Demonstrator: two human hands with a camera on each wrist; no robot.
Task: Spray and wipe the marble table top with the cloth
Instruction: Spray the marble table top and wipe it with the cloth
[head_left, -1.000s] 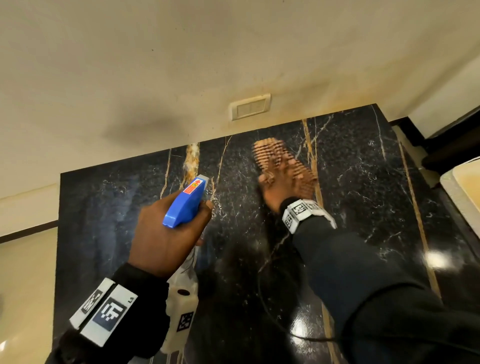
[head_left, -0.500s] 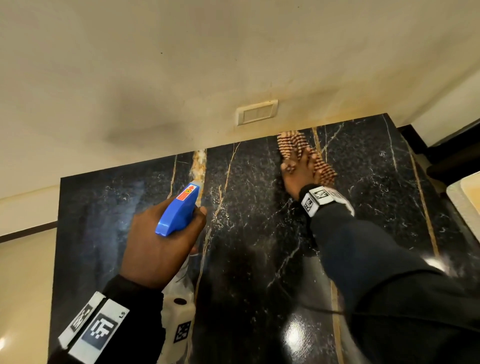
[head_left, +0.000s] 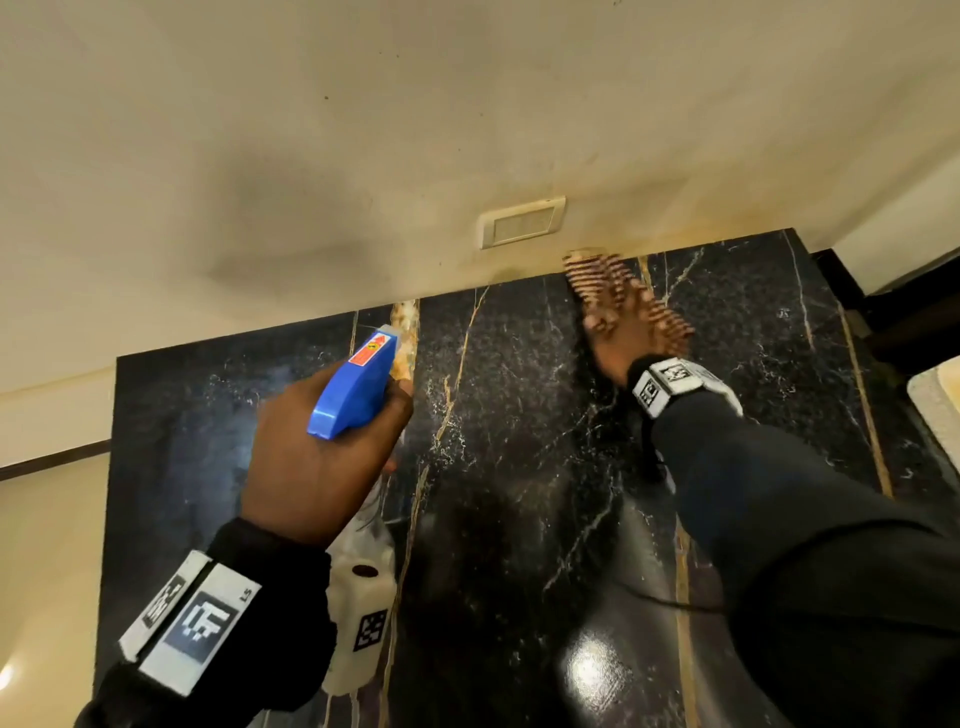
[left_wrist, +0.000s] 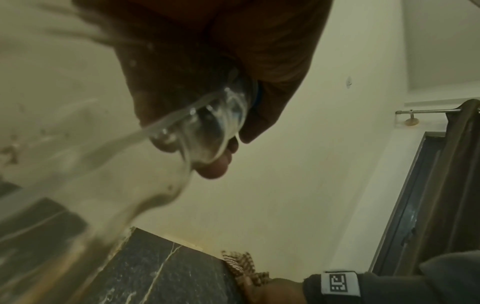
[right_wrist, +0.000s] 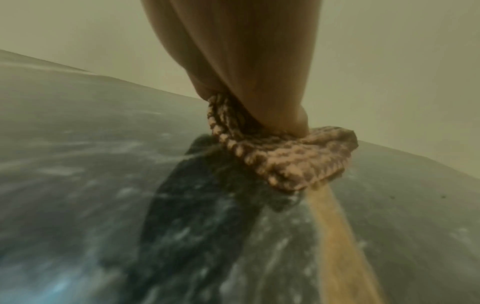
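The black marble table top (head_left: 519, 467) with gold veins fills the lower half of the head view. My right hand (head_left: 621, 332) holds a brown checked cloth (head_left: 597, 275) down on the marble at its far edge, right against the wall. In the right wrist view the cloth (right_wrist: 285, 160) bunches up between my thumb and fingers (right_wrist: 246, 72). My left hand (head_left: 311, 467) grips a spray bottle by the neck, its blue head (head_left: 358, 384) pointing at the far left of the table. The bottle's pale body (head_left: 358, 613) hangs below my hand, and its clear neck (left_wrist: 213, 115) shows inside my fingers.
A cream wall with a switch plate (head_left: 521, 222) rises directly behind the table. Beige floor (head_left: 47, 545) lies off the table's left edge. A pale object (head_left: 935, 410) sits beyond the right edge. A dark door frame (left_wrist: 428, 185) and a metal rail (left_wrist: 428, 111) stand to the right.
My right hand has slid the cloth away from me across the marble, up to the far edge by the wall. My left hand keeps the bottle in much the same place.
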